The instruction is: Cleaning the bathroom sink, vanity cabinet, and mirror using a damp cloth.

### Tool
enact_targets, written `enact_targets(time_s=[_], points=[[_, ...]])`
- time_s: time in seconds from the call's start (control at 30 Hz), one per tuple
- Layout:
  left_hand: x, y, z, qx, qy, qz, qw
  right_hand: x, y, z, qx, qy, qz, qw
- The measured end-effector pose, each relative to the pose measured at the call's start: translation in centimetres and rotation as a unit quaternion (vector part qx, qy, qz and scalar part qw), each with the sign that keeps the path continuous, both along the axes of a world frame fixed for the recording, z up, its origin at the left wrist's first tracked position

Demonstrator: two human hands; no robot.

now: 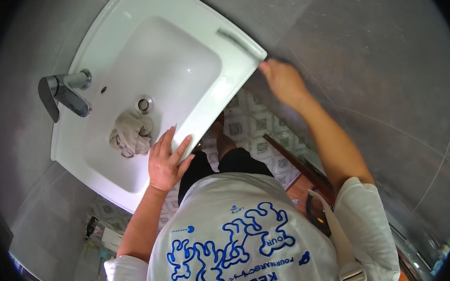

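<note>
My left hand (pixel 166 160) rests on the front rim of a white ceramic washbasin (pixel 204 121), fingers spread and pointing over the bowl. At the basin's far right corner is my right hand (pixel 282 81), blurred, with its fingers curled in towards the edge. Whether it grips anything cannot be made out. A crumpled beige cloth (pixel 131 135) lies wet-looking in the bowl, between my left hand and the metal drain (pixel 143 104). On the basin's back ledge stands a chrome mixer tap (pixel 67 93), its spout over the bowl.
Grey tiled walls (pixel 359 44) run close behind and to the right of the basin. Below lies a patterned tile floor (pixel 246 122). A brown wooden edge (pixel 298 164) is beside my right leg. A dark bottle (pixel 91 227) is at lower left.
</note>
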State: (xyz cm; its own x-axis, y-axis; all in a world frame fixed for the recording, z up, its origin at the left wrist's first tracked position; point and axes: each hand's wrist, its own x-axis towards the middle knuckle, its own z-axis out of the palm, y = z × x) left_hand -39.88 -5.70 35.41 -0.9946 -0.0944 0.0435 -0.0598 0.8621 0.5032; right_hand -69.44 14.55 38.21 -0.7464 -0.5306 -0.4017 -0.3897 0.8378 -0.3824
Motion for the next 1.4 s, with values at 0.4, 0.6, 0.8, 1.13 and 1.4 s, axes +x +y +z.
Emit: enact_targets(time_s=[0.4, 0.6, 0.8, 1.13, 1.4], points=[[0.1, 0.2, -0.2, 0.003, -0.004, 0.005, 1.0, 1.3, 2.6, -1.1, 0.029, 0.041, -0.04, 0.998], [0.4, 0.1, 0.1, 0.005, -0.007, 0.011, 1.0, 2.0, 3.4, -1.1, 0.014, 0.002, -0.06, 0.998], [0.0, 0.2, -0.1, 0.017, 0.003, 0.018, 1.0, 0.8, 0.1, 0.4, 0.049, 0.021, 0.037, 0.998], [-0.1, -0.2, 0.5, 0.023, 0.008, 0.03, 0.999, -1.4, -11.4, 3.6, 0.154, 0.151, 0.332, 0.918], [0.8, -0.1, 0.5, 0.032, 0.021, 0.051, 0.998, -0.8, -12.3, 1.6, 0.23, 0.145, 0.414, 0.869]])
